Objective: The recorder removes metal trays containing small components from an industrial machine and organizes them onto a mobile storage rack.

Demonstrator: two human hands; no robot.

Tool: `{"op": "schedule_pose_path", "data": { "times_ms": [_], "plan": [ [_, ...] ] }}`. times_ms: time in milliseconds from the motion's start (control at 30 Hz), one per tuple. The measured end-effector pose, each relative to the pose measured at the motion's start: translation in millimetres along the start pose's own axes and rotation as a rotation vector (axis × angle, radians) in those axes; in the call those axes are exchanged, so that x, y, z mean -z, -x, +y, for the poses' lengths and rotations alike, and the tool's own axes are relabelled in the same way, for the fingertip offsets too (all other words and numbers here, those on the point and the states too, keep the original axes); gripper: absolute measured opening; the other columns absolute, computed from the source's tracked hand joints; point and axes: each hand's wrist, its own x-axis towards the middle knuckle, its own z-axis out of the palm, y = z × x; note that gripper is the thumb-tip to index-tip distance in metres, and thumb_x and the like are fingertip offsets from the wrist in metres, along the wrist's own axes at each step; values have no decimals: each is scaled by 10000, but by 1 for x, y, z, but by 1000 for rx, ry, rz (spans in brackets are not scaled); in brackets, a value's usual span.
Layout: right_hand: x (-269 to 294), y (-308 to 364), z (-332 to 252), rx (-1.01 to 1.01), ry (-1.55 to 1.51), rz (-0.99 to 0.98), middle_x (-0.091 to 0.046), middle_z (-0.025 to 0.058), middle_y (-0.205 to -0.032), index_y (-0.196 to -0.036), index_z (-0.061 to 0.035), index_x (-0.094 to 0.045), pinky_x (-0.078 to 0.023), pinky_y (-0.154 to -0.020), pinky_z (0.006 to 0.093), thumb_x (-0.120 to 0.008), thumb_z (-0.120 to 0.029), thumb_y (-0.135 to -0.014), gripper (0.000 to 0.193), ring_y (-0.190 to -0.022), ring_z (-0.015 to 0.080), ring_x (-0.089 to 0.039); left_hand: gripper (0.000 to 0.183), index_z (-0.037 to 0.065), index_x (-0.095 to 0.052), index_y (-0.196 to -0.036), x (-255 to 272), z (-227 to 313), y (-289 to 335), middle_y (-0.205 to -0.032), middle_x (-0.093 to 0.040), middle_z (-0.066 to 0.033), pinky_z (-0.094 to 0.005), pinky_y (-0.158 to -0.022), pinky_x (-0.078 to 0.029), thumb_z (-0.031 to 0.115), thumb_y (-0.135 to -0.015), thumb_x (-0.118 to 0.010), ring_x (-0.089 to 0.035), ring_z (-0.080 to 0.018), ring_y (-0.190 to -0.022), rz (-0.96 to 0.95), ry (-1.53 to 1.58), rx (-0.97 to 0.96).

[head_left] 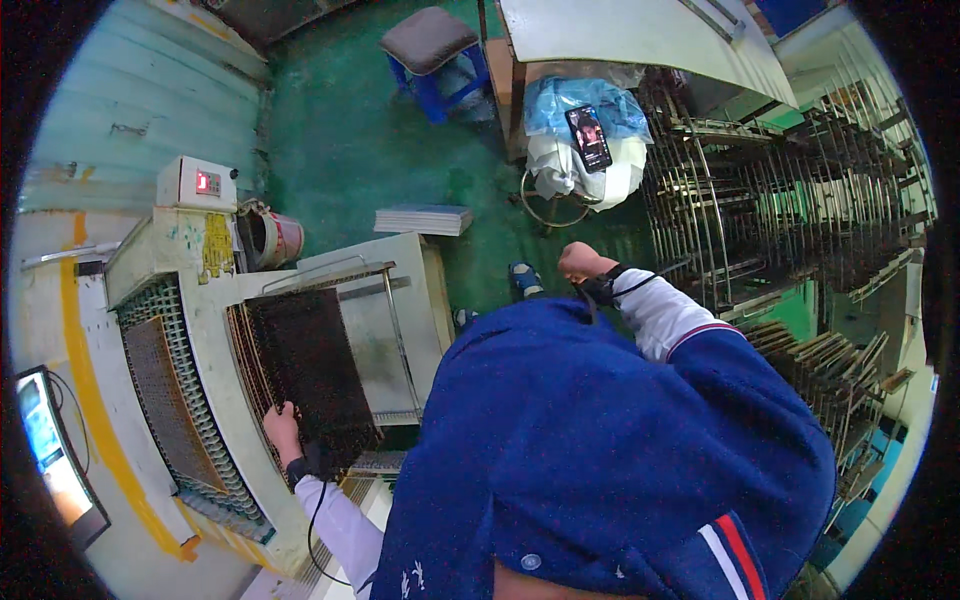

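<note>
Left hand (pixel 283 432) is at the near left edge of a rack of dark panels (pixel 318 352), its fingers bent against that edge; whether they grip a panel or merely touch it I cannot tell. Its forearm, in a white sleeve (pixel 345 528) with a black strap (pixel 303 468) at the wrist, slants up and leftward toward the rack from below. Well to the right of the rack, the right hand (pixel 585 262) is loosely closed into a fist in front of the body, its forearm angled up and leftward, the wrist banded in black. Left of the rack lies a machine's mesh conveyor (pixel 168 298); beyond the rack, a pale stack of sheets (pixel 423 219) rests.
</note>
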Motion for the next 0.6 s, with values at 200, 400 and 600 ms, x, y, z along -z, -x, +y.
{"op": "schedule_pose_path", "data": {
  "times_ms": [200,400,600],
  "plan": [
    [-1,-25,18,108,44,-114,-565,62,-577,-690,-6,-560,-470,-435,304,-498,-107,-670,120,-456,171,-547,384,-80,-548,-907,76,0,16,-887,-553,-275,-418,-760,-386,271,-758,-600,-503,-418,-859,67,1,2],
    [-13,-59,30,396,259,-174,-542,83,-547,-622,-48,-563,-442,-442,357,-527,-139,-629,99,-503,239,-550,334,-33,-538,-1000,176,2,76,-923,-582,-109,-325,-703,-433,208,-777,-595,-544,-207,-785,136,367,110],
    [-20,-94,29,502,376,-172,-513,112,-597,-580,-85,-542,-370,-440,394,-554,-236,-571,152,-542,293,-510,438,-32,-448,-1145,185,-50,139,-1012,-553,-92,-302,-817,-400,230,-814,-566,-518,-189,-888,412,1204,341]
  ]
}}
